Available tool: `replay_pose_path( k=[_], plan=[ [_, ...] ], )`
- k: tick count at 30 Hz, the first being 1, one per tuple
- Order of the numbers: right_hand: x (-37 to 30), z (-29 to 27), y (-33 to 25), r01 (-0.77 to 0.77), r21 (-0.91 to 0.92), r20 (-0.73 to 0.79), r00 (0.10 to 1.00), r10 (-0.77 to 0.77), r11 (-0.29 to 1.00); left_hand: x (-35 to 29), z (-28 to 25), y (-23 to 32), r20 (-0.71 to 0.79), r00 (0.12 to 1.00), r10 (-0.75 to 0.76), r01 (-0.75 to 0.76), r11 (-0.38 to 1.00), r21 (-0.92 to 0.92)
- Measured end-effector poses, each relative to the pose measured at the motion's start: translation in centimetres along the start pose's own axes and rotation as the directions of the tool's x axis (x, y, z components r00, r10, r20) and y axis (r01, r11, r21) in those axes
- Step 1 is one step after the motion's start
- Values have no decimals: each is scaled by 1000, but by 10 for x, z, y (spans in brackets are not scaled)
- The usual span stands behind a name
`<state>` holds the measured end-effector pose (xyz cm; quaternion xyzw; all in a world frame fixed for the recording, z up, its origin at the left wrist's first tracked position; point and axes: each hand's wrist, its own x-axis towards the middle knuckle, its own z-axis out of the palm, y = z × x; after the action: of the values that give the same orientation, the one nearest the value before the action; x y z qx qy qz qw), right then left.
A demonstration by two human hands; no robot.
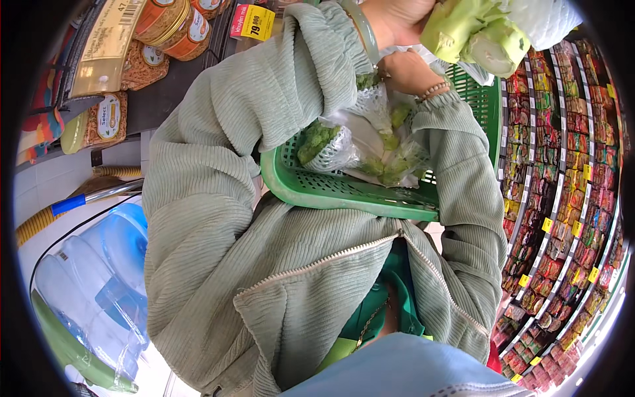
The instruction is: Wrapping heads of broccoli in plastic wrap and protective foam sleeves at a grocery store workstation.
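Observation:
At the top edge, my left hand (399, 21), with a pale green bangle on its wrist, is closed around broccoli (493, 49). Thick pale stems and a cut end show, with white foam netting beside them; the fingers are partly cut off by the frame and hidden. Below it, my right hand (411, 71), wearing a bead bracelet, is curled closed on a white plastic bag (436, 61) over the green basket (350, 202). Inside the basket lie a netted broccoli head (319, 142) and more green vegetables (390, 169) in clear wrap.
Shelves of packets (562, 198) line the right side. At the upper left, a dark shelf holds jars (178, 36) and bags of reddish-brown grains. Large blue-tinted clear water bottles (99, 284) stand at the lower left, near a yellow ribbed hose (40, 225).

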<state>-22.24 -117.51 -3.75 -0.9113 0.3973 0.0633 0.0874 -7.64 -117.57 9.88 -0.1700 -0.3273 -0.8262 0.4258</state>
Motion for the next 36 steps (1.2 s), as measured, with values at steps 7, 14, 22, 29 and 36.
replay_pose_path(
  k=[7, 14, 22, 29, 36],
  plan=[
    [-9, -28, -17, -11, -110, 131, 991, 26, 994, 1, -2, 7, 1, 1000, -8, 8, 998, -62],
    [4, -16, -8, -83, -267, 247, 957, 151, 960, 3, -4, 11, -24, 998, 55, -56, 998, -37],
    [-2, -72, 73, 23, -500, -249, 954, -169, 866, -6, 4, 36, -128, 959, 251, -234, 963, 134],
    [7, -237, 129, -537, -498, -452, 831, 325, 681, -13, -15, 39, 58, 960, 273, -254, 941, -222],
    [-11, -170, 157, -151, 203, -753, 607, 253, 968, -21, -18, 32, -185, 951, 250, -224, 963, 149]
  ],
)
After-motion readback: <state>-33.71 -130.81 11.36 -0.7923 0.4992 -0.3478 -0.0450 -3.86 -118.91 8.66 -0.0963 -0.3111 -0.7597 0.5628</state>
